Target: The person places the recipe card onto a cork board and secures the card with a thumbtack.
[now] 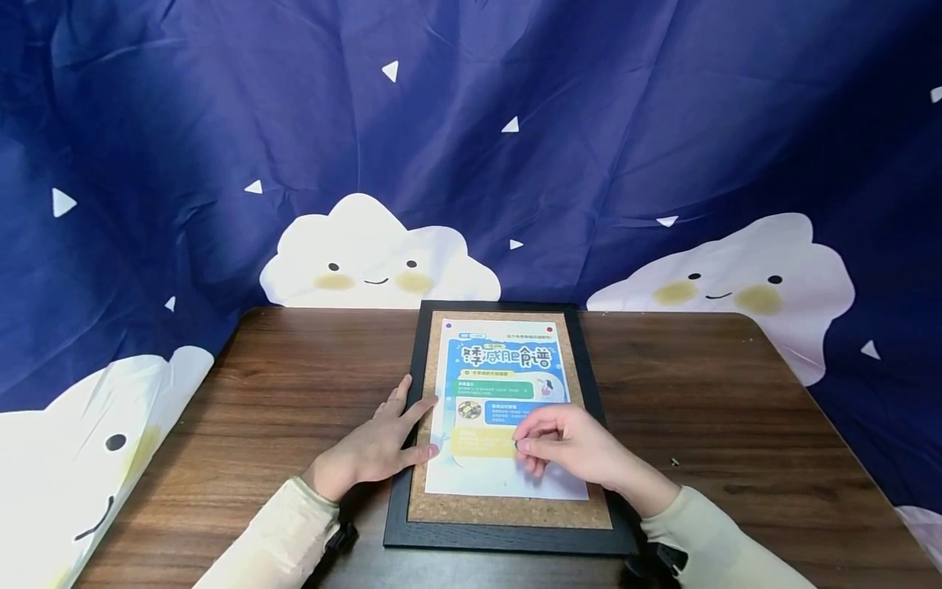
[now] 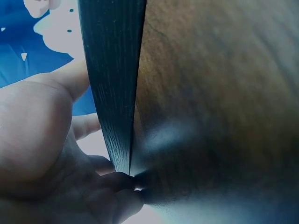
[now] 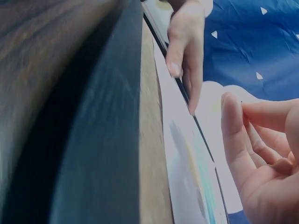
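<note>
A printed poster [image 1: 508,483] lies on a cork board [image 1: 508,511] with a black frame [image 1: 508,536]. At its top corners sit a purple pushpin [image 1: 448,325] and a red pushpin [image 1: 549,330]. My left hand [image 1: 379,446] rests across the frame's left side, fingers spread, with thumb and index finger touching the poster's left edge. Over the lower right of the poster, my right hand [image 1: 567,446] pinches what looks like a small dark pushpin [image 1: 518,444] between thumb and index finger, mostly hidden. In the right wrist view those fingertips [image 3: 231,105] are raised off the paper.
The board lies on a brown wooden table [image 1: 706,384]. A tiny green piece [image 1: 674,462] is on the table to the right of the board. Behind the table hangs a dark blue curtain [image 1: 441,147] with white clouds.
</note>
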Demonstrator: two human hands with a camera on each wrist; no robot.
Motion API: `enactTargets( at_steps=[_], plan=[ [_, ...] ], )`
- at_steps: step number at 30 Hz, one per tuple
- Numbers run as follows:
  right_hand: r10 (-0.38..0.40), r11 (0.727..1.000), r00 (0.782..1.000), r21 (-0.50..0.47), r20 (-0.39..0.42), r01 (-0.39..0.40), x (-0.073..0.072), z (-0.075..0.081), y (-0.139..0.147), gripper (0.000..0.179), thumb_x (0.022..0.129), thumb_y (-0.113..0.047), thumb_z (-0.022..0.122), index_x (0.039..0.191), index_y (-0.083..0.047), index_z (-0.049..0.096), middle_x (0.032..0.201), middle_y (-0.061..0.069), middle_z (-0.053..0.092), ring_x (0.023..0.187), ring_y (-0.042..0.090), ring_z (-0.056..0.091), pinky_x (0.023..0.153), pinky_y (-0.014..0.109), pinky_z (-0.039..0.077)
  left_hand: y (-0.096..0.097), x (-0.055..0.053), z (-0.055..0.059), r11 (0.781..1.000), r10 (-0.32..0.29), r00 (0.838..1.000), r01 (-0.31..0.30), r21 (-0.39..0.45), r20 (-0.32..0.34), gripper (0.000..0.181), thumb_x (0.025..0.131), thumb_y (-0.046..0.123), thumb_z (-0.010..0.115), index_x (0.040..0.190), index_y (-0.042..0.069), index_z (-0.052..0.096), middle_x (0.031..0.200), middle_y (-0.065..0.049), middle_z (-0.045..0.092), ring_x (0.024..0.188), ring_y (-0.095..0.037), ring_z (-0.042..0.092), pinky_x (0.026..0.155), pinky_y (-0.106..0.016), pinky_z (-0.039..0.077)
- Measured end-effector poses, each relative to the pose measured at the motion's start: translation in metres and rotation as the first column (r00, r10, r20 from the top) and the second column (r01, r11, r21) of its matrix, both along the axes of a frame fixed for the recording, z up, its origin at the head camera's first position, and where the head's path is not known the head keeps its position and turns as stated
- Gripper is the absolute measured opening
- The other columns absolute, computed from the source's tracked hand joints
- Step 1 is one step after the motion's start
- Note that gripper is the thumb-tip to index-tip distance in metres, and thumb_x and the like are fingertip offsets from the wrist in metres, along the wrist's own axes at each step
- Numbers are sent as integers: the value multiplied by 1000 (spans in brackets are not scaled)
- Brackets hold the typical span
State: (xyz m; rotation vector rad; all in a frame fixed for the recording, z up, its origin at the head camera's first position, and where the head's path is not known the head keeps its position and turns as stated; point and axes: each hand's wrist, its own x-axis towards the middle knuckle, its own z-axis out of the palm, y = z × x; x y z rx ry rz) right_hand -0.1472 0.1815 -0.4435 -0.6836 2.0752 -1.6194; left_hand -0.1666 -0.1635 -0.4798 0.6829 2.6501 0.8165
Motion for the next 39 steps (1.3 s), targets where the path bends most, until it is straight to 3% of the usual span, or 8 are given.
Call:
enactTargets(
  at_steps=[6,10,18,23,31,34,39],
  plan=[
    [57,998,996,-12,72,-56,2,-3,-20,22,105,-4,67,111,17,69,95,36,74,73,10,74,70,30,66,2,2,5,1000,-1,1000,1,-28,-6,82,104,64,61,171,27,32,180,-27,-2,156,-67,24,121,-78,29],
    [96,995,990,-29,104,-94,3,-4,-32,22,105,-3,68,111,18,68,97,40,73,74,10,74,70,29,66,5,4,14,1000,11,1000,-10,-18,14,80,105,57,65,170,22,36,180,-29,0,158,-64,23,124,-76,27],
    [163,986,978,-42,130,-159,4,-7,-57,20,104,0,68,110,18,68,95,37,75,73,11,74,69,29,66,-1,-6,-14,1000,22,999,-23,-21,-31,85,100,71,61,170,30,35,181,-25,0,157,-64,26,122,-76,31],
    [174,985,968,-53,181,-167,5,-9,-72,16,103,3,67,109,18,68,95,37,75,72,13,74,68,30,66,-1,-4,-8,1000,21,999,-21,0,-24,84,100,69,63,170,29,36,181,-26,1,153,-69,27,120,-78,31],
    [180,984,955,-47,237,-174,3,-15,-94,12,103,7,63,107,18,68,96,38,75,68,12,74,67,33,67,-6,-13,-30,1000,16,998,-17,-10,-58,96,94,82,57,171,30,35,182,-22,-2,158,-62,24,126,-73,29],
    [177,984,951,-36,255,-174,2,-17,-101,10,103,8,63,105,16,68,93,35,76,67,11,74,67,35,67,-7,-15,-34,1000,12,998,-12,-1,-62,94,95,79,61,171,29,35,182,-22,-3,160,-60,23,126,-73,29],
    [141,989,939,-3,313,-147,2,-14,-108,7,103,9,62,102,13,68,86,27,77,64,14,73,64,36,67,-6,-14,-33,1000,7,997,-8,-17,-76,87,99,59,72,171,28,34,181,-23,-4,161,-58,21,126,-73,29]
  ],
)
